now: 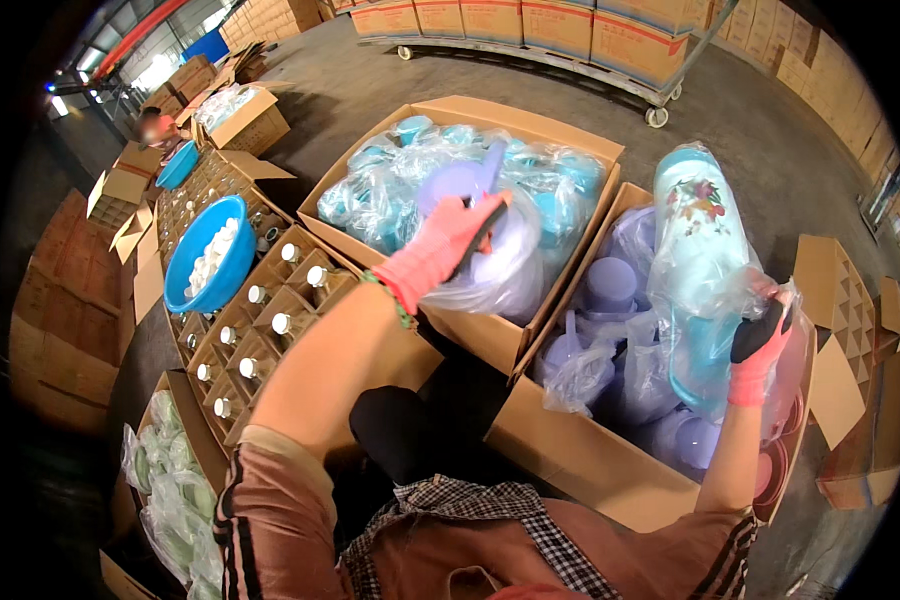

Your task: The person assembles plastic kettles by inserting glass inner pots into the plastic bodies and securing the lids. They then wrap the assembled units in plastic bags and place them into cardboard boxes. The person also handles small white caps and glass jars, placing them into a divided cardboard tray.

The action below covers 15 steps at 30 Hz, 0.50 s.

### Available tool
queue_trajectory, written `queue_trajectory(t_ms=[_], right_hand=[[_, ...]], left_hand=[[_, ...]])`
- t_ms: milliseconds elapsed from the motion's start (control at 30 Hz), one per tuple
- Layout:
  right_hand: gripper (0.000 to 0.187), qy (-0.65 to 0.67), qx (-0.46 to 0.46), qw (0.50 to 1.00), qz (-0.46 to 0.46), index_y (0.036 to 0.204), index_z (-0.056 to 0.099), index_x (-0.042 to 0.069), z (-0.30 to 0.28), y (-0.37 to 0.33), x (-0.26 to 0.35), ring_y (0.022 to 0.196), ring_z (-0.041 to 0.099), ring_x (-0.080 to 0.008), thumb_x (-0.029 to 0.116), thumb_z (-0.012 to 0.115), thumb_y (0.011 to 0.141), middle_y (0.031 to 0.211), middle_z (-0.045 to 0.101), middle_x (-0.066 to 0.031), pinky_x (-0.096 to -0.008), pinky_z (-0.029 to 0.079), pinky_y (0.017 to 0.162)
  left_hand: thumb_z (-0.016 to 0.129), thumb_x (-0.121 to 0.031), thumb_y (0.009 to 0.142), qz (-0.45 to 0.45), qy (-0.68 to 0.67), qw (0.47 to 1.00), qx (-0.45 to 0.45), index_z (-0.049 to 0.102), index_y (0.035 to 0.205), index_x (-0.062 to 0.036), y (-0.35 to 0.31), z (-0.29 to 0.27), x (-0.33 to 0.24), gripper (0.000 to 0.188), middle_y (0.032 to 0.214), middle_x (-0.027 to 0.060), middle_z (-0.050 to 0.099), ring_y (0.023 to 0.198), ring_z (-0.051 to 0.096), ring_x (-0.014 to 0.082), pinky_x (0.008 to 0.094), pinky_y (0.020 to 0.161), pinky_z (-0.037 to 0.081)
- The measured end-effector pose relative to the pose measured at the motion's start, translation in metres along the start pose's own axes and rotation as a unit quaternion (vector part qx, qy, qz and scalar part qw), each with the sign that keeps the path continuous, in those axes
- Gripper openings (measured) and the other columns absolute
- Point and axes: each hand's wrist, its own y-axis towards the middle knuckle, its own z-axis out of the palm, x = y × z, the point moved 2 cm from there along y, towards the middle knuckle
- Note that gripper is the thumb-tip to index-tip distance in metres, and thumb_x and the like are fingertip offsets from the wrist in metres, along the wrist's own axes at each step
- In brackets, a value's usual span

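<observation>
My left hand (pixel 448 245), in a pink and black glove, is closed on a bagged lavender plastic part (pixel 458 182) with an upright tab or handle, over the near side of a carton of bagged light-blue plastic parts (pixel 370 205). At the right, my gloved right hand (pixel 765 345) grips the gathered end of a clear plastic bag (pixel 745 285). Inside that bag is a light-blue flask casing (pixel 703 215) printed with flowers, tilted over an open carton (pixel 595 440). Bagged lavender plastic parts (pixel 610 285) fill much of this carton.
To the left, a divided carton (pixel 295 270) holds several white-capped pieces, beside a blue basin (pixel 177 270) of small white parts. Bagged green items (pixel 165 450) lie lower left. A cart (pixel 530 52) of cartons stands behind. Someone (pixel 160 130) sits far left. Carton dividers (pixel 832 300) stand right.
</observation>
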Motion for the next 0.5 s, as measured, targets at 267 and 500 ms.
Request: queue_trajectory(t_ms=[267, 500], right_hand=[[0.033, 0.019, 0.052, 0.998, 0.003, 0.079, 0.047, 0.001, 0.013, -0.01, 0.023, 0.08, 0.047, -0.0148, 0.026, 0.031, 0.093, 0.08, 0.051, -0.0073, -0.0269, 0.037, 0.077], [0.027, 0.057, 0.073, 0.995, -0.04, 0.077, 0.052, -0.002, 0.034, 0.008, 0.035, 0.078, 0.052, -0.0168, 0.021, 0.043, 0.088, 0.081, 0.058, -0.0096, -0.0278, 0.038, 0.077]], left_hand=[[0.048, -0.039, 0.081, -0.044, 0.363, 0.93, 0.038, 0.036, 0.12, 0.0047, -0.006, 0.012, 0.139, 0.06, 0.117, 0.0244, 0.045, 0.111, 0.041, 0.036, 0.0371, 0.094, 0.033], [0.056, -0.034, 0.077, 0.168, 0.45, 0.875, 0.061, 0.044, 0.115, 0.0008, -0.14, -0.046, 0.154, 0.053, 0.115, 0.0196, 0.045, 0.108, 0.043, 0.0346, 0.0405, 0.092, 0.034]])
